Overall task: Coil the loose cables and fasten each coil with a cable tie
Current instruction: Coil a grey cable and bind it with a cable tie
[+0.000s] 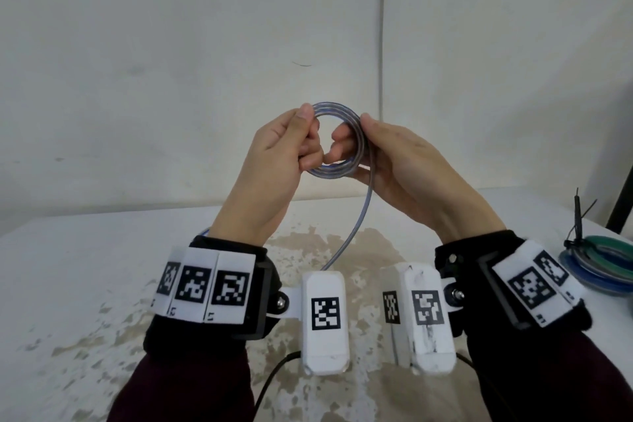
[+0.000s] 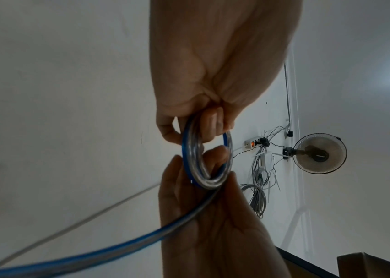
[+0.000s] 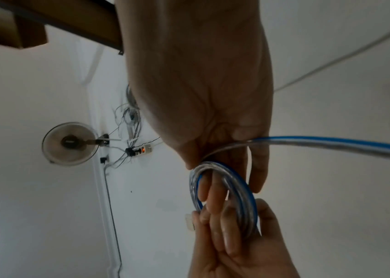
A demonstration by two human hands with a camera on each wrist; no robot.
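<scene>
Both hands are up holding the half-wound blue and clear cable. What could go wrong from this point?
1. The coil is only pinched by the left hand and right hand; with no tie on it, loosening either grip may let the loops spring open.
2. The loose tail trails down toward the table and could drag or snag while being wound.

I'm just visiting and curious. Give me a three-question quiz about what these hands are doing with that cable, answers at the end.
1. True or false: both the left hand and the right hand hold the blue-and-clear cable coil.
2. Where does the uncoiled tail run? A) up the wall B) down toward the table C) into a box
3. Fill in: at the right edge of the table lies a pile of finished coils with a black cable ____ sticking up.

Key: 1 true; 2 B; 3 tie.
</scene>
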